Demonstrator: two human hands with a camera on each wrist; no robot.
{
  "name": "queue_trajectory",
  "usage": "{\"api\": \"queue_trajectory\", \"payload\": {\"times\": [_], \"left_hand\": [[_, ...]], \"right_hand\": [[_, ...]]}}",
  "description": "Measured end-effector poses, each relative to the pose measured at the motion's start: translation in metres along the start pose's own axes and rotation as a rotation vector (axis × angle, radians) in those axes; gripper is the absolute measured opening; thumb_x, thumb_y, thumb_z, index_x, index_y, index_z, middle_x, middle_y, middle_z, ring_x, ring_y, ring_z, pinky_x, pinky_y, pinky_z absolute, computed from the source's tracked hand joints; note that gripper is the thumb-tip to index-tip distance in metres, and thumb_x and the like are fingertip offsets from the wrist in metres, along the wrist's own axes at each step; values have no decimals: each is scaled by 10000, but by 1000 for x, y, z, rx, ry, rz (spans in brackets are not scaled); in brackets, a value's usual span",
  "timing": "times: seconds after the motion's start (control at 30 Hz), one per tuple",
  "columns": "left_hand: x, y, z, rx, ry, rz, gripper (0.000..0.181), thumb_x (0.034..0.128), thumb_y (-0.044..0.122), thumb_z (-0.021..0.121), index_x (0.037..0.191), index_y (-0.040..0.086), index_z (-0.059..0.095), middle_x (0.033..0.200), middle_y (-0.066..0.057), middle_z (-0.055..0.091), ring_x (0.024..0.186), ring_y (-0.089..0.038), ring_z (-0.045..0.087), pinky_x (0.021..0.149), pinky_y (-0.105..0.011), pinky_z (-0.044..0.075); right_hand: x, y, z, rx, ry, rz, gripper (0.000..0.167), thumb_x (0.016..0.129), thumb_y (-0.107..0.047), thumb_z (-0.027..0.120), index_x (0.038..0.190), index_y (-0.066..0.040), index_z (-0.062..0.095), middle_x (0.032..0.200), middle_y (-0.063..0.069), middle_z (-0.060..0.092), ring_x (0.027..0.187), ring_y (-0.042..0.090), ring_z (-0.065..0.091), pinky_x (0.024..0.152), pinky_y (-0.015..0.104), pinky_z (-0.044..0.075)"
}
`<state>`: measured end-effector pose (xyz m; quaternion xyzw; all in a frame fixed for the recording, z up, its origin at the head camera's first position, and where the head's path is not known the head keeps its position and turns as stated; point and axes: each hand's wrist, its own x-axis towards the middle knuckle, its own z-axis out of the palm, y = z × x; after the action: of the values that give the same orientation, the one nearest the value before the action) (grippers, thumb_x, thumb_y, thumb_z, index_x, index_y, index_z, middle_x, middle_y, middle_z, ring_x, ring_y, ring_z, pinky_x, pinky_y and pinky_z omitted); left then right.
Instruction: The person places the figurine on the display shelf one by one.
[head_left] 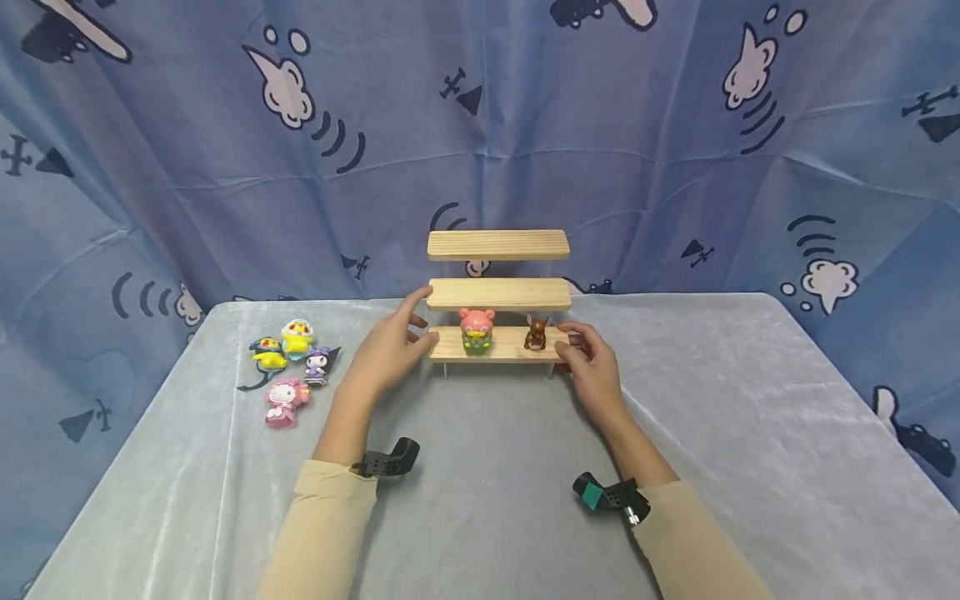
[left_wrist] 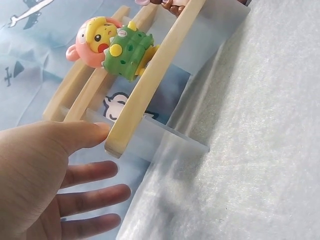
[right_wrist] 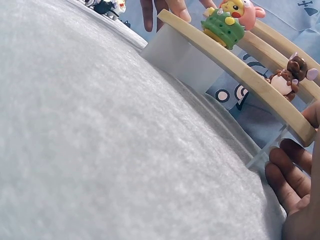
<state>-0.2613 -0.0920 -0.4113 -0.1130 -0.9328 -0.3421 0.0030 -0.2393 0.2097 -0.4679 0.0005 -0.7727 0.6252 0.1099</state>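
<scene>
Near the far edge of the desk [head_left: 487, 483], which is covered in pale grey cloth, stands a three-tier display stand of light wooden planks on translucent side panels [head_left: 498, 293], its tiers rising towards the back. On its lowest plank are two small figurines: left of the middle, a yellow-faced figurine with a pink eared hood and green outfit [head_left: 477, 332], and towards the right end, a brown animal figurine with a pale belly [head_left: 536, 333]. They stand upright and apart from each other.

The left hand [head_left: 384, 346] is at the stand's left side, its thumb touching the end of the lowest plank and its other fingers extended and spread. The right hand [head_left: 596, 375] grips the right end of that same plank, thumb above and curled fingers below.

On the desk, left of the left hand, four more figurines form a loose cluster: a yellow one with a white hood [head_left: 297, 339], a yellow one with a dark blue hood and long thin tail [head_left: 270, 357], a purple-and-white one [head_left: 318, 367] and, nearest the person, a pink-and-white one [head_left: 285, 402]. A blue curtain with cartoon prints [head_left: 525, 125] hangs behind. Both arms wear beige sleeves [head_left: 322, 517] and black wrist devices [head_left: 390, 460].
</scene>
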Motion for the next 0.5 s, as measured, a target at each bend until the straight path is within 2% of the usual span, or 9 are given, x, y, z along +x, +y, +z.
{"api": "queue_trajectory", "payload": {"times": [0.5], "left_hand": [[-1, -1, 2, 3, 5, 15, 735, 986, 323, 642, 1592, 373, 228, 1266, -112, 691, 1067, -292, 707, 913, -501, 561]], "right_hand": [[-1, -3, 1, 6, 2, 0, 321, 984, -62, 563, 1300, -14, 595, 1141, 243, 648, 822, 23, 629, 723, 196, 581]]}}
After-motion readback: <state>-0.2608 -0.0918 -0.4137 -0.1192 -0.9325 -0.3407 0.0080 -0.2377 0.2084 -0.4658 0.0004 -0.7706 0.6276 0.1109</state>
